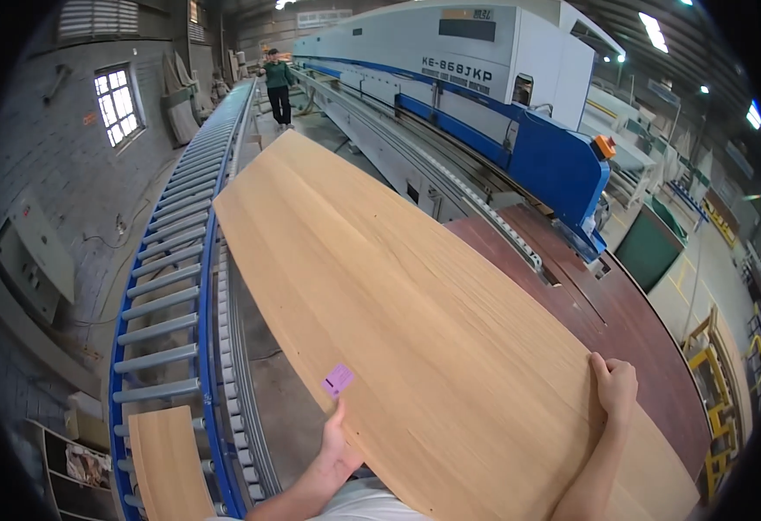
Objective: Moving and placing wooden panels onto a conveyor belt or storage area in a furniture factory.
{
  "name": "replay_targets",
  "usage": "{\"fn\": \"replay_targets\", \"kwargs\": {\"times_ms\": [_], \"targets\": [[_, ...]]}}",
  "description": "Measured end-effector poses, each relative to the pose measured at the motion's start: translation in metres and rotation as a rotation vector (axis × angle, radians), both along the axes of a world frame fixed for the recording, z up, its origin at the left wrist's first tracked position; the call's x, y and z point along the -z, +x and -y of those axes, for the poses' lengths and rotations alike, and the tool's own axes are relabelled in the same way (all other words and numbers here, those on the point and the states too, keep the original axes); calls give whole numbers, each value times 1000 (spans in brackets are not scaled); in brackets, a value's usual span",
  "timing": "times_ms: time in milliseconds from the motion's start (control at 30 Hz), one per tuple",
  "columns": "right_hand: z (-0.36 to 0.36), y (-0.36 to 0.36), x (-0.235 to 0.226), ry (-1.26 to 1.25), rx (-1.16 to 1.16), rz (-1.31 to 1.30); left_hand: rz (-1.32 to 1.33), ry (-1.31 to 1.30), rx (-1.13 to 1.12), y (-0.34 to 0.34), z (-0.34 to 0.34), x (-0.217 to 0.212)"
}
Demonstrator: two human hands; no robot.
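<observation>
We've got the long wooden panel [380, 278] angled between roller conveyor [161, 325] and brown table [658, 382], left hand [339, 450] closed on its left edge, right hand [615, 386] curled tight on the right, and a slipping grip could swing its far end into the conveyor.

Roller conveyor [161, 327] left of board [432, 321]; machine [476, 82] right.

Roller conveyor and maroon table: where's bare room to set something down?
Roller conveyor: bare rollers just beyond the small board. Maroon table: strip between the large panel and the table's right rim. Crowded: conveyor's near end and around the right hand.
</observation>
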State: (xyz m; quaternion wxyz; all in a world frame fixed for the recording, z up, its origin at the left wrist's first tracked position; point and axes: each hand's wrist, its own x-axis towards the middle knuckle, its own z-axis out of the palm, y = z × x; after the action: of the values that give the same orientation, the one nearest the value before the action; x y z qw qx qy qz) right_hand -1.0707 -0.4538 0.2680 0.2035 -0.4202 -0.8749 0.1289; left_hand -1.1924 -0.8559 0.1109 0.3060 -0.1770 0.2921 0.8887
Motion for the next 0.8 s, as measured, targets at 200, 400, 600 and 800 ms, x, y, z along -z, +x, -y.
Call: {"fn": "replay_targets", "kwargs": {"times_ms": [200, 400, 600, 800], "targets": [[-37, -4, 25, -41, 154, 102, 40, -56, 113, -64, -51, 14], [-99, -44, 45, 12, 157, 26, 109, -102, 163, -120, -119, 21], [-164, -95, 41, 7, 106, 51, 115, -93, 147, -164, -174, 13], [-194, -178, 43, -48, 16, 55, 103, -68, 104, -221, -187, 7]]}}
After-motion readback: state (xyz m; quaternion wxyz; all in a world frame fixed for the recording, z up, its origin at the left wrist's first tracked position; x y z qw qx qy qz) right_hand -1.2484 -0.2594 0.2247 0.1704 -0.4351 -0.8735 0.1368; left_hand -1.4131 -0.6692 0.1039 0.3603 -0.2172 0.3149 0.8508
